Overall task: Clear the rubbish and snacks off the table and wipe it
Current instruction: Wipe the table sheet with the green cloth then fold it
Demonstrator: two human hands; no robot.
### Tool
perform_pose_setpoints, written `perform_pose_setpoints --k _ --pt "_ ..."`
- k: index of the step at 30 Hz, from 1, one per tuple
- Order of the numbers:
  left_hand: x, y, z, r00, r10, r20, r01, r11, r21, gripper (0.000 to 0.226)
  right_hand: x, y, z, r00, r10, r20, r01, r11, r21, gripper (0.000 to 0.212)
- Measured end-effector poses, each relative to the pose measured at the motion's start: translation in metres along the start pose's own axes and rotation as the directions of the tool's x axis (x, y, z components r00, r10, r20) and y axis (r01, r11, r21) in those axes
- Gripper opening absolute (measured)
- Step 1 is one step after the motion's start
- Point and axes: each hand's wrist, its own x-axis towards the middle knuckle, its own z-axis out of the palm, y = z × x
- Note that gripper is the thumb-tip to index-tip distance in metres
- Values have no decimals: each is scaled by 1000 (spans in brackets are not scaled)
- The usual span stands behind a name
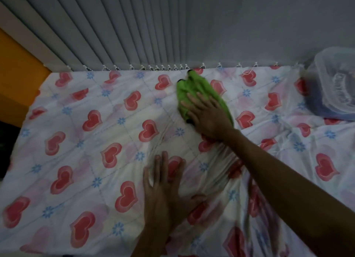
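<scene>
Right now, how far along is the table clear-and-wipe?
Clearing looks done: no rubbish or snacks show on the heart-print tablecloth. Wiping is in hand: the right hand presses a green cloth near the far edge while the left hand lies flat on the tablecloth. A clear plastic container remains at far right.

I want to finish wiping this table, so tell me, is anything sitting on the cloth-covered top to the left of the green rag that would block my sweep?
Nothing visible does. The right hand presses the green rag near the far edge, and the tablecloth leftward shows only its print. The left hand lies flat nearer you. The clear plastic container sits at the far right.
</scene>
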Motion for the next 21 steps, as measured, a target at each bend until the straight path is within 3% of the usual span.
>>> perform_pose_setpoints --k 8,10,12,15,18,21 --pt "1 3 -5 997 -27 73 20 996 92 111 16 107 -17 960 279 22 -280 960 25 58" --pt "0 4 -6 996 -26 80 18 995 103 111 5 84 -15 970 244 12 -244 969 21 57" --pt "0 4 -6 997 -24 68 17 995 97 111 -18 35 -6 994 107 -29 -106 994 18 56" --pt "-1 6 -5 998 -14 67 6 994 111 110 -68 -60 6 997 -65 -40 70 985 159 53" --pt "-2 3 -1 996 47 73 -58 984 169 107 -117 -123 6 1000 5 -31 4 961 277 48" --pt "-4 -1 2 997 69 33 -73 981 181 103 -146 -118 8 991 116 -61 -103 978 180 47"
